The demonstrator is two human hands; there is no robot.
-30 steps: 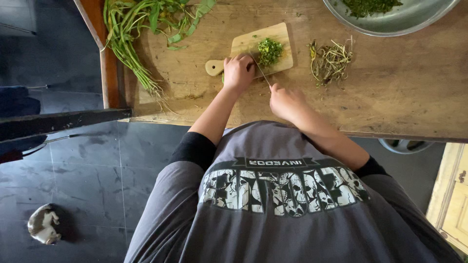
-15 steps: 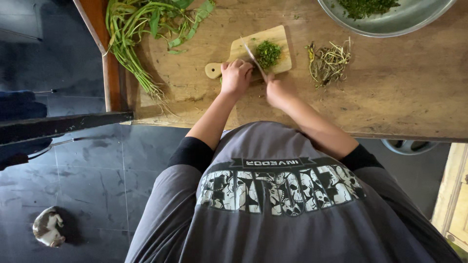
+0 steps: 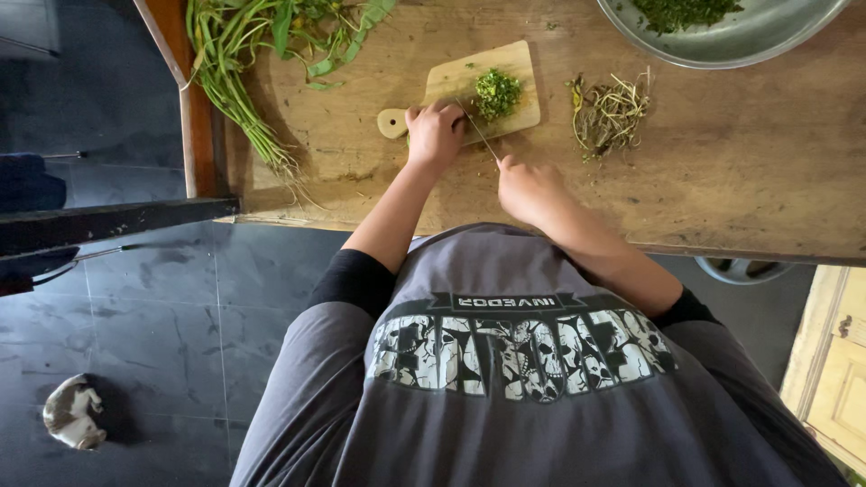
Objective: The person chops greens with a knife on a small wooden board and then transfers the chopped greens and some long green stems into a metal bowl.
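Observation:
A small wooden cutting board (image 3: 451, 77) with a round handle lies on the wooden table (image 3: 740, 171). A pile of chopped green herbs (image 3: 498, 93) sits on its right half. My left hand (image 3: 435, 135) rests on the board with its fingers curled down, apparently pinning herbs under them. My right hand (image 3: 528, 185) grips a knife (image 3: 478, 131) near the table's front edge. The thin blade points up-left to the herb pile, beside my left knuckles.
A bunch of long-stemmed greens (image 3: 244, 63) lies at the table's left end. A heap of cut roots (image 3: 612, 113) is right of the board. A metal bowl (image 3: 767, 36) holds chopped greens at the back right. A small animal (image 3: 74, 415) lies on the dark floor.
My right hand pushed the knife forward over the herbs, then drew back towards the table edge. My left hand stayed curled on the board.

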